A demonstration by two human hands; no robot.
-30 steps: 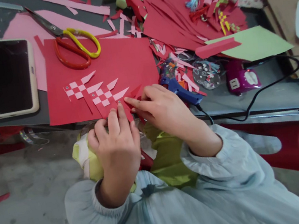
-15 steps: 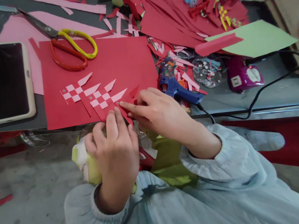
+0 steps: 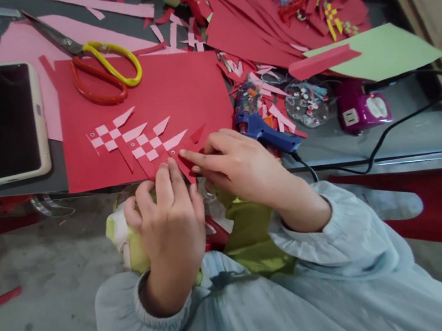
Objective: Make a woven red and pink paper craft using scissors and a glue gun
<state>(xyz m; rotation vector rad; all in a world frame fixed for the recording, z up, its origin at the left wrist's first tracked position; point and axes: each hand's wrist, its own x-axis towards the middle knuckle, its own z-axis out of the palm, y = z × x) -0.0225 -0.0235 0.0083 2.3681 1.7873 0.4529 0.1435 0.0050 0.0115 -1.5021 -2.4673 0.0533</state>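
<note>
Two pink-and-red woven paper fish, one on the left [image 3: 105,138] and one beside it [image 3: 149,145], lie on a red paper sheet [image 3: 186,89]. Just in front of them, at the sheet's near edge, is a red paper fish [image 3: 187,166] with a small eye on it. My left hand [image 3: 167,215] is closed on its left side, fingertips on the paper and thumb below. On the right, my right hand [image 3: 238,168] grips the same piece, its index fingertip beside the small eye. Fingers hide much of this piece.
Scissors [image 3: 89,63] lie on the sheet's far left, beside a phone [image 3: 1,121]. To the right are a blue glue gun [image 3: 268,131], a dish of small beads [image 3: 308,104], a purple power adapter [image 3: 362,106] with a black cable, and green paper [image 3: 385,54]. Paper scraps [image 3: 237,65] spread behind.
My right index fingertip has slid slightly to the right, just off the small eye. The left hand stays nearly still, and the view has shifted a little.
</note>
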